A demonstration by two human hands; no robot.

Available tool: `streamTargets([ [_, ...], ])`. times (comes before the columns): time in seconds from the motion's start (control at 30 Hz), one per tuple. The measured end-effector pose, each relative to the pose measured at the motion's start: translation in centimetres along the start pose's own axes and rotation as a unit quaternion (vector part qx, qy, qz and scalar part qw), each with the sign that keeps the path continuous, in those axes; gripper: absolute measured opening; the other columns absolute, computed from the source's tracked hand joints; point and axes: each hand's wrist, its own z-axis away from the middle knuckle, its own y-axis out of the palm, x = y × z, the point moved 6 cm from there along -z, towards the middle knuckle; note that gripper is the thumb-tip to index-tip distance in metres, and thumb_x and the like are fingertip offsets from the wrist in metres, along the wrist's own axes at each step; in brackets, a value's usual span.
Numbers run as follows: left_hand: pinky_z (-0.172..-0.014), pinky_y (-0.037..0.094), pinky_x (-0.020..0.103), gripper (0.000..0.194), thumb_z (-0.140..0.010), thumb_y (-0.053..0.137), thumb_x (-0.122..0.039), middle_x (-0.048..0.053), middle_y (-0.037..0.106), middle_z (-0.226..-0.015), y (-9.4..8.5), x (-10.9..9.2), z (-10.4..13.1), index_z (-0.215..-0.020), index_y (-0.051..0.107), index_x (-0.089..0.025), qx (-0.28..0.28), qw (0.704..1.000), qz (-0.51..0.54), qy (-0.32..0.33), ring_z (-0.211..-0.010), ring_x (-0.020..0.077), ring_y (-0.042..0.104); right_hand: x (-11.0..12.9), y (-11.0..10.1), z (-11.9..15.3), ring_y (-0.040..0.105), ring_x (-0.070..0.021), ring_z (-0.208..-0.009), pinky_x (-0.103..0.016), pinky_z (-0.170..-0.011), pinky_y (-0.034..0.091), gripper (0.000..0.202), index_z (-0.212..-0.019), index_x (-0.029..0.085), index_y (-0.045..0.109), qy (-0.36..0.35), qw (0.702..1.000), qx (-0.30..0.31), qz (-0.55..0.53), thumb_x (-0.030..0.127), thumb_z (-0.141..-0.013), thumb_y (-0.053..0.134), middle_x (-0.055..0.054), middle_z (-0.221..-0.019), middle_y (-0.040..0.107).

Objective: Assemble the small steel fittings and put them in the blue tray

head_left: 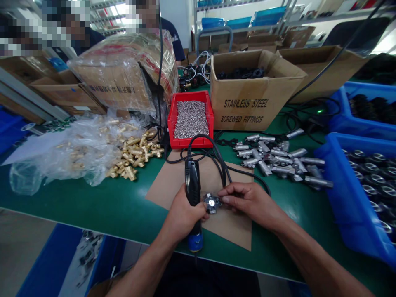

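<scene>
One screwdriver (pixel 192 181), left hand (pixel 182 212) wrapped round it, bottom near table (pixel 117 206) edge. Right hand (pixel 250 202) at one metal part (pixel 211 203); cannot tell if pinching. Open room left.

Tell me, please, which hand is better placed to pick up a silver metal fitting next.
Probably the right hand: it is nearer the silver fittings, while the left hand grips the black tool.

Two hands, one left hand (pixel 182 212) and one right hand (pixel 253 202). One power screwdriver (pixel 192 181), one small metal part (pixel 211 203), one cardboard sheet (pixel 235 231), one red bin (pixel 190 143). Two blue crates (pixel 338 194) at right. Brass fittings (pixel 133 156) and silver fittings (pixel 280 159) overlap, too many to count.
</scene>
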Motion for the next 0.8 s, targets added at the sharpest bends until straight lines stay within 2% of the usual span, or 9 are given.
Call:
streamTargets([
  [0.1, -0.047, 0.053, 0.026, 0.028, -0.07, 0.061, -0.017, -0.004, 0.059, -0.066, -0.1, 0.0, 0.0, -0.094, 0.045, -0.018, -0.001, 1.0, 0.001, -0.002, -0.053, 0.0179, 0.065, 0.3, 0.1, 0.0, 0.056, -0.0107, -0.061, -0.023, -0.057, 0.043, 0.018, -0.091, 0.015, 0.072, -0.018, 1.0, 0.011, 0.014, 0.029, -0.082, 0.064, -0.002, -0.076, 0.069],
  [0.2, -0.049, 0.053, 0.026, 0.028, -0.07, 0.062, -0.017, -0.003, 0.061, -0.064, -0.1, -0.1, 0.0, -0.093, 0.046, -0.017, 0.004, 1.0, -0.007, -0.005, -0.052, 0.0176, 0.064, 0.8, 0.4, -0.1, 0.062, -0.0139, -0.076, -0.026, -0.071, 0.047, 0.014, -0.087, 0.017, 0.073, -0.057, 0.997, 0.017, 0.041, 0.027, -0.083, 0.064, -0.003, -0.085, 0.07],
  [0.37, -0.048, 0.052, 0.026, 0.027, -0.069, 0.062, -0.017, -0.003, 0.061, -0.063, -0.3, -0.3, 0.1, -0.091, 0.046, -0.017, 0.002, 1.0, -0.01, -0.002, -0.052, 0.0175, 0.063, 1.8, 1.1, -0.2, 0.062, -0.0168, -0.088, -0.03, -0.08, 0.048, 0.012, -0.082, 0.02, 0.075, -0.123, 0.99, 0.013, 0.074, 0.027, -0.083, 0.066, -0.005, -0.088, 0.067],
  [0.4, -0.048, 0.052, 0.026, 0.027, -0.068, 0.063, -0.017, -0.003, 0.06, -0.062, -0.3, -0.4, 0.1, -0.09, 0.046, -0.017, 0.001, 1.0, -0.013, -0.001, -0.051, 0.0174, 0.063, 1.7, 1.3, -0.2, 0.062, -0.0166, -0.087, -0.029, -0.077, 0.049, 0.012, -0.081, 0.019, 0.074, -0.114, 0.992, 0.011, 0.058, 0.027, -0.083, 0.066, -0.006, -0.091, 0.067],
  [0.47, -0.047, 0.052, 0.025, 0.027, -0.068, 0.062, -0.017, -0.003, 0.06, -0.062, -0.3, -0.4, 0.1, -0.089, 0.046, -0.018, -0.001, 1.0, -0.018, -0.002, -0.051, 0.0174, 0.063, 1.0, 1.7, -0.4, 0.062, -0.0138, -0.075, -0.025, -0.061, 0.05, 0.014, -0.08, 0.017, 0.071, -0.053, 0.998, 0.019, -0.002, 0.03, -0.081, 0.066, -0.007, -0.095, 0.067],
  [0.57, -0.048, 0.053, 0.026, 0.028, -0.069, 0.062, -0.017, -0.004, 0.059, -0.064, -0.2, -0.4, 0.0, -0.092, 0.046, -0.018, -0.002, 1.0, -0.016, -0.008, -0.051, 0.017, 0.063, -0.3, 2.6, -0.5, 0.053, -0.0074, -0.048, -0.019, -0.04, 0.041, 0.019, -0.083, 0.016, 0.062, 0.054, 0.992, 0.047, -0.108, 0.034, -0.078, 0.067, -0.003, -0.076, 0.067],
  [0.7, -0.047, 0.053, 0.026, 0.029, -0.07, 0.063, -0.018, -0.003, 0.059, -0.067, -0.1, -0.5, 0.1, -0.094, 0.046, -0.017, 0.003, 1.0, -0.004, -0.007, -0.051, 0.0159, 0.062, -0.9, 3.2, -0.7, 0.053, -0.0071, -0.042, -0.016, -0.039, 0.041, 0.023, -0.082, 0.015, 0.059, 0.082, 0.981, 0.073, -0.162, 0.035, -0.077, 0.068, 0.001, -0.055, 0.063],
  [0.8, -0.047, 0.053, 0.025, 0.029, -0.07, 0.062, -0.016, -0.004, 0.059, -0.067, -0.2, -0.6, 0.1, -0.094, 0.046, -0.017, 0.003, 1.0, -0.006, -0.002, -0.05, 0.0149, 0.062, -1.0, 3.2, -0.8, 0.057, -0.0079, -0.046, -0.016, -0.04, 0.044, 0.025, -0.079, 0.013, 0.06, 0.091, 0.975, 0.078, -0.186, 0.035, -0.074, 0.071, -0.002, -0.06, 0.067],
])
